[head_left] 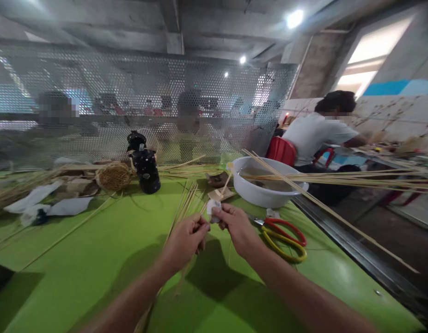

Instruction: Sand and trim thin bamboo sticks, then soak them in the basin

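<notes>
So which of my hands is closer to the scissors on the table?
Right. Your right hand is just beside the scissors, which lie on the table to its right. Your left hand is farther off, on the other side of the right hand.

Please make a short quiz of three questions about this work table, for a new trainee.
1. True or false: the red and yellow scissors lie on the green table, to the right of the right hand.
2. What do the left hand and the right hand hold between them? A) a small white piece with a thin strip B) the scissors C) the black bottle
3. Fill in: the long thin strips rest across the rim of the white ____.

Key: 1 true; 2 A; 3 basin.
</notes>
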Demonstrator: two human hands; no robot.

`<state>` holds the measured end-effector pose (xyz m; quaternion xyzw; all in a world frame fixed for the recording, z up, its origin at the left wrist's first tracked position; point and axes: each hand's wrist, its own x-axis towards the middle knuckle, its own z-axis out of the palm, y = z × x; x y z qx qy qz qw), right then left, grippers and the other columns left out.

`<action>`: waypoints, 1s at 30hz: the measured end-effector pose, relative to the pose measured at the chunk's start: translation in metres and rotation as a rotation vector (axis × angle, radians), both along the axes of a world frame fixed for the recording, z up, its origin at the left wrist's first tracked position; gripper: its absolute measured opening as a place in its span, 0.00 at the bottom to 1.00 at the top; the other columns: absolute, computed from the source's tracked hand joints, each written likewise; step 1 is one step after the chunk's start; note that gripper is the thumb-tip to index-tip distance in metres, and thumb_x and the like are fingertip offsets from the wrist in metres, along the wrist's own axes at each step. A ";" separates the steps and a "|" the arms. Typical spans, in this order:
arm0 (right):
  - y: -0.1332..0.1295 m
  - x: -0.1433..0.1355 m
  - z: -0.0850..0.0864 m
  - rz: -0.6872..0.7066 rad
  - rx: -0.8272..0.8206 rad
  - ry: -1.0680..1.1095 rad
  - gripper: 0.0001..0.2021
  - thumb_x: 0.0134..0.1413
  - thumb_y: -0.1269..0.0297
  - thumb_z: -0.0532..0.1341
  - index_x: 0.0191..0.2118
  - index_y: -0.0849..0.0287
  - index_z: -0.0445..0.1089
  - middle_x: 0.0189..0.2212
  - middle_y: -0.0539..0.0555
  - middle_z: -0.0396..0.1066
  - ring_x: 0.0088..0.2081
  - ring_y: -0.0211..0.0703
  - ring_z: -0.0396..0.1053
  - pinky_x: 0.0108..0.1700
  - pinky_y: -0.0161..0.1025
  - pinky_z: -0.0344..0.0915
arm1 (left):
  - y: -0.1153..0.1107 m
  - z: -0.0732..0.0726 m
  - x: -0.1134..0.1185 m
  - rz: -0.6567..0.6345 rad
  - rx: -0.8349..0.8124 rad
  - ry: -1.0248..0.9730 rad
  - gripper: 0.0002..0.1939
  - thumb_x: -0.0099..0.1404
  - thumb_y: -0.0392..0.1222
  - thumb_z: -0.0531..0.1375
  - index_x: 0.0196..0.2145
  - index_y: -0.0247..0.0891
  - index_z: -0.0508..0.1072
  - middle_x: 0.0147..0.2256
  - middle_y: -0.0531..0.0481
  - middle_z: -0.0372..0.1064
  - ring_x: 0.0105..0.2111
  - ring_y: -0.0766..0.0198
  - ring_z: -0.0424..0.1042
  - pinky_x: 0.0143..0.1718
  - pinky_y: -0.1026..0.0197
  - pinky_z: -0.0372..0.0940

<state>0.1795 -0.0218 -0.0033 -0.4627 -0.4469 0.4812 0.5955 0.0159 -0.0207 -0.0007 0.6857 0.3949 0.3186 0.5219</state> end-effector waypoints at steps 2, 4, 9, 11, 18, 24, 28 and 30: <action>0.002 0.006 0.001 -0.089 0.031 0.066 0.13 0.43 0.55 0.68 0.24 0.60 0.71 0.19 0.46 0.62 0.21 0.33 0.51 0.25 0.36 0.45 | -0.001 -0.001 0.000 -0.026 -0.016 -0.013 0.12 0.64 0.49 0.56 0.29 0.38 0.64 0.17 0.58 0.61 0.16 0.71 0.59 0.18 0.69 0.56; 0.003 0.008 0.002 -0.111 0.033 0.110 0.13 0.41 0.55 0.69 0.25 0.60 0.71 0.19 0.46 0.62 0.21 0.33 0.50 0.25 0.36 0.44 | -0.001 -0.002 0.001 -0.048 -0.047 -0.032 0.12 0.64 0.49 0.56 0.30 0.37 0.65 0.17 0.58 0.61 0.16 0.72 0.58 0.18 0.69 0.55; -0.005 -0.007 0.002 0.046 -0.024 -0.003 0.15 0.44 0.53 0.67 0.22 0.60 0.70 0.18 0.48 0.64 0.21 0.34 0.52 0.25 0.36 0.46 | 0.005 -0.004 0.000 -0.015 -0.065 -0.087 0.14 0.65 0.51 0.55 0.29 0.37 0.65 0.15 0.59 0.58 0.14 0.73 0.54 0.17 0.69 0.54; -0.004 -0.006 0.004 -0.002 0.005 -0.003 0.14 0.43 0.53 0.67 0.22 0.59 0.70 0.18 0.48 0.63 0.21 0.34 0.52 0.25 0.36 0.46 | 0.006 -0.001 0.001 -0.025 -0.084 -0.097 0.14 0.64 0.51 0.55 0.30 0.37 0.65 0.15 0.59 0.59 0.14 0.73 0.55 0.17 0.69 0.55; 0.010 0.026 0.006 -0.202 0.081 0.102 0.14 0.40 0.53 0.69 0.26 0.58 0.71 0.20 0.48 0.63 0.21 0.34 0.49 0.25 0.36 0.44 | -0.001 0.007 -0.003 -0.121 -0.166 -0.058 0.14 0.64 0.51 0.56 0.33 0.35 0.67 0.18 0.56 0.64 0.16 0.71 0.61 0.19 0.68 0.59; 0.001 0.004 0.000 -0.025 -0.001 0.001 0.14 0.43 0.53 0.67 0.23 0.60 0.71 0.19 0.49 0.65 0.21 0.35 0.52 0.25 0.37 0.45 | 0.005 0.002 -0.002 -0.060 -0.124 -0.048 0.13 0.63 0.50 0.56 0.31 0.36 0.66 0.17 0.57 0.62 0.15 0.72 0.59 0.17 0.69 0.58; 0.002 0.010 0.004 -0.111 0.050 0.035 0.13 0.42 0.54 0.68 0.23 0.60 0.71 0.19 0.48 0.63 0.21 0.34 0.51 0.25 0.37 0.44 | 0.005 0.006 -0.001 -0.080 -0.146 -0.050 0.14 0.63 0.51 0.57 0.33 0.35 0.67 0.18 0.54 0.66 0.15 0.71 0.61 0.17 0.68 0.59; 0.002 0.014 0.005 -0.166 0.074 0.075 0.13 0.42 0.55 0.68 0.24 0.59 0.71 0.20 0.47 0.63 0.22 0.34 0.50 0.25 0.37 0.44 | 0.004 0.008 -0.002 -0.074 -0.146 -0.043 0.14 0.62 0.50 0.57 0.32 0.35 0.68 0.19 0.54 0.66 0.16 0.71 0.62 0.17 0.68 0.59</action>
